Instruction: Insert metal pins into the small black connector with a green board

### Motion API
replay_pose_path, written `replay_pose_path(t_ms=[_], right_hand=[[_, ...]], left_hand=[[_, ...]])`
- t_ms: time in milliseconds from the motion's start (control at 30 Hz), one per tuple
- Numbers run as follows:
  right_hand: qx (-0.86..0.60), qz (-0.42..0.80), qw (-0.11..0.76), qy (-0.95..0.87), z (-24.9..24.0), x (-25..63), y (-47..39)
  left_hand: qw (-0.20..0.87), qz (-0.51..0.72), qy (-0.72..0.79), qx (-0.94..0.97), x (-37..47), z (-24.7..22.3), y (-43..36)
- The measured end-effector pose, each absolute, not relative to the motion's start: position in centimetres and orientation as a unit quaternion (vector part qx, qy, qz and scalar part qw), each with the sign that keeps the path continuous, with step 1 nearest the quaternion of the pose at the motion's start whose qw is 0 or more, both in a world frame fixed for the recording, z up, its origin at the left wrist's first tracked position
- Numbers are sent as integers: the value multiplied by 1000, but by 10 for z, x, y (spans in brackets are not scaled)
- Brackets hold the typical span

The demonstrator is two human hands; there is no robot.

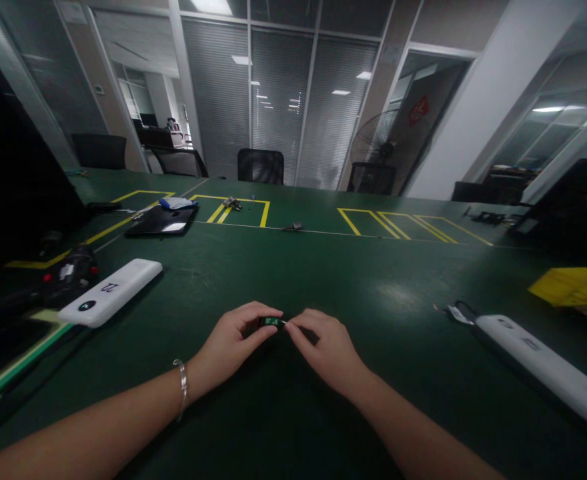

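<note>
My left hand [233, 340] pinches a small dark part with a green face [270, 322] between thumb and fingers, just above the green table mat [323, 280]. My right hand [323, 347] meets it from the right, fingertips closed on something thin and pale at the part's right edge; what that is I cannot make out. Both hands rest low near the table's front middle. A silver bracelet [182, 387] sits on my left wrist.
A white oblong device [111, 291] lies at the left, another white one [543, 363] at the right. A yellow bin [571, 285] stands far right. A black tablet [162, 220] and small metal parts [292, 227] lie farther back among yellow floor-tape boxes. Chairs line the far edge.
</note>
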State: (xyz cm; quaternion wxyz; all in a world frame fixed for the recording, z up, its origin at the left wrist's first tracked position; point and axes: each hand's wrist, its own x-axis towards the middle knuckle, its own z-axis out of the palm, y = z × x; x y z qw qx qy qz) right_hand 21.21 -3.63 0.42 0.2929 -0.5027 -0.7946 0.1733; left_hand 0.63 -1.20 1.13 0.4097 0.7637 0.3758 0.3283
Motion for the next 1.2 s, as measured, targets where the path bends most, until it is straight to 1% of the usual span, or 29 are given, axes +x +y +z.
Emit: replay_pose_path(t_ms=[200, 267, 467, 867, 1067, 1200], right_hand=[[-494, 182, 288, -800, 5, 214, -37], [-489, 182, 288, -803, 5, 214, -37], [-480, 178, 289, -809, 7, 214, -37], [-483, 183, 289, -806, 3, 214, -36], [-481, 192, 289, -805, 6, 214, -37], [-473, 198, 299, -804, 7, 212, -37]], left_hand=[[352, 325, 366, 798, 5, 15, -15], [347, 325, 365, 801, 5, 16, -15], [384, 317, 341, 797, 2, 14, -11], [436, 314, 342, 771, 1, 10, -7], [397, 325, 339, 789, 1, 11, -9], [419, 327, 339, 776, 3, 10, -10]])
